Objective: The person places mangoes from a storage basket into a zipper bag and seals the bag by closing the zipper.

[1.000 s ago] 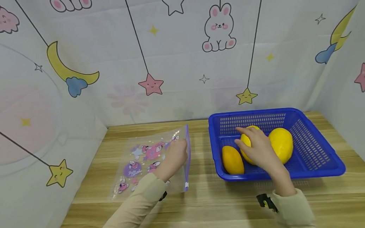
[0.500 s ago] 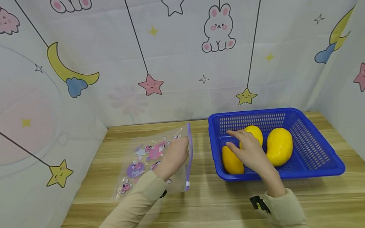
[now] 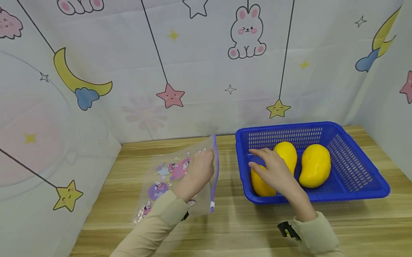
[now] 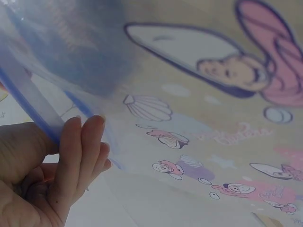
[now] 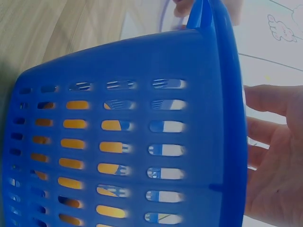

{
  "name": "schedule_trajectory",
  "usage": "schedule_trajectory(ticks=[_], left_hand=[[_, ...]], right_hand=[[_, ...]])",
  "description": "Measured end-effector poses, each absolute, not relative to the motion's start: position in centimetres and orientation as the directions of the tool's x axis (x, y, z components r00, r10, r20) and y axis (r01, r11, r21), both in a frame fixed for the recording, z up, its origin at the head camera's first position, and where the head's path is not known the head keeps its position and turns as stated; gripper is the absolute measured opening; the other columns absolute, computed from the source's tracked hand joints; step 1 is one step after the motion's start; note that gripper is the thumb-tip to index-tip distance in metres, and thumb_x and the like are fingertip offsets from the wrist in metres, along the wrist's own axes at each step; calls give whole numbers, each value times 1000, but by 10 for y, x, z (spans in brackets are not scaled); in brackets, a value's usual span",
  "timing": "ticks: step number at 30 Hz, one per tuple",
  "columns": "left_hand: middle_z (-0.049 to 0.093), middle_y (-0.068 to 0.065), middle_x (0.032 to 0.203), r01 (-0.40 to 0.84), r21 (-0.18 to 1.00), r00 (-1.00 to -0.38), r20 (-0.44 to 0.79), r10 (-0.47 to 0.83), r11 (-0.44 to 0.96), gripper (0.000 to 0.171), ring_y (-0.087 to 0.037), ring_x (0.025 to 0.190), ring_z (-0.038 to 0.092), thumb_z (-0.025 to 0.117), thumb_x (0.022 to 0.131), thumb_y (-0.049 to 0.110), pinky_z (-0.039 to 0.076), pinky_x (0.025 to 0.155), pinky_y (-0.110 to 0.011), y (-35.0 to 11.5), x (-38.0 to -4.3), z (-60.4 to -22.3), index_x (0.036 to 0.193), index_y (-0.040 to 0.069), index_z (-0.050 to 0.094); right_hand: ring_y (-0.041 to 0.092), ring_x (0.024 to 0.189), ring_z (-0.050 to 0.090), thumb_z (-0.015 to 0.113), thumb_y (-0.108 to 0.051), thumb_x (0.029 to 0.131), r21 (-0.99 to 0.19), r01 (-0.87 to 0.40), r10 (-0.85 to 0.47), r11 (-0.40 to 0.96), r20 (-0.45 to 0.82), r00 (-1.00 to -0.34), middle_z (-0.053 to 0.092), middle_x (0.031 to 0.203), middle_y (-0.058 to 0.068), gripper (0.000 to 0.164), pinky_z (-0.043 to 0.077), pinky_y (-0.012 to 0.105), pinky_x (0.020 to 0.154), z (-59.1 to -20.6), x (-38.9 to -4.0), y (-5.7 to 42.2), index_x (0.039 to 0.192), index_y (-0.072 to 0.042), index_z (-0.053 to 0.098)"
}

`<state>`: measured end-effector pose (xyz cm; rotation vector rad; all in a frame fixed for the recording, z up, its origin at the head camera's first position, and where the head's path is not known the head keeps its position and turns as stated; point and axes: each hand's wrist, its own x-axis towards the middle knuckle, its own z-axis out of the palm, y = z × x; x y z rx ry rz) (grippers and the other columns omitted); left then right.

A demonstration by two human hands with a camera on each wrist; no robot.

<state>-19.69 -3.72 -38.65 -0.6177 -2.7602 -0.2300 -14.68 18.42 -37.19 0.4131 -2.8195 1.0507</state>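
Note:
In the head view my left hand [image 3: 199, 172] pinches the purple zip edge of a clear plastic zip bag [image 3: 174, 170] with pink and purple cartoon prints. The left wrist view shows my thumb and fingers [image 4: 71, 151] on that zip edge, with the bag's printed side [image 4: 189, 94] close to the camera. My right hand [image 3: 276, 173] hovers over the left part of a blue basket [image 3: 340, 196], fingers spread and holding nothing. Beneath it lies an orange-yellow mango [image 3: 261, 185], partly covered. Two yellow mangoes [image 3: 315, 166] sit further right in the basket.
Bag and basket stand on a wooden table [image 3: 235, 238], with a strip of bare wood between them. A white cloth [image 3: 205, 116] with cartoon prints hangs behind and at both sides. The basket's slotted wall [image 5: 203, 118] fills much of the right wrist view.
My right hand has moved left, from over the middle mango toward the left one. My left hand has shifted slightly right and up, drawing the bag's zip edge with it.

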Motion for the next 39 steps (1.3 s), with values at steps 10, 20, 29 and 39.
schedule_trajectory(ticks=[10, 20, 29, 39], left_hand=[[39, -2, 56, 452, 90, -844, 366, 392, 888, 22, -13, 49, 33, 58, 76, -12, 27, 39, -21, -34, -197, -376, 63, 5, 49], [41, -2, 59, 400, 119, -882, 319, 347, 909, 20, -13, 50, 33, 58, 79, -10, 26, 37, -21, -28, -194, -364, 67, 4, 52], [58, -7, 63, 397, 123, -886, 311, 345, 909, 11, -17, 51, 48, 60, 78, -7, 46, 42, -29, -23, -193, -357, 74, 2, 59], [66, -12, 70, 403, 119, -880, 322, 348, 908, 5, -27, 61, 64, 62, 79, -3, 53, 51, -36, -15, -191, -350, 80, 1, 64]], right_hand=[[36, 121, 52, 56, -23, 97, -644, -301, -223, 703, 203, -954, 59, 128, 18, 43, 42, 55, 103, -372, -148, 177, 135, -3, 53], [34, 118, 54, 58, -19, 96, -666, -314, -242, 676, 200, -949, 61, 125, 18, 41, 45, 52, 101, -373, -151, 163, 133, -3, 55], [33, 112, 58, 59, -21, 95, -669, -298, -249, 681, 171, -953, 61, 122, 18, 46, 50, 49, 95, -373, -155, 151, 135, -1, 52], [31, 105, 64, 58, -19, 95, -719, -284, -253, 634, 154, -955, 63, 121, 21, 45, 55, 43, 91, -374, -162, 138, 136, 0, 51]])
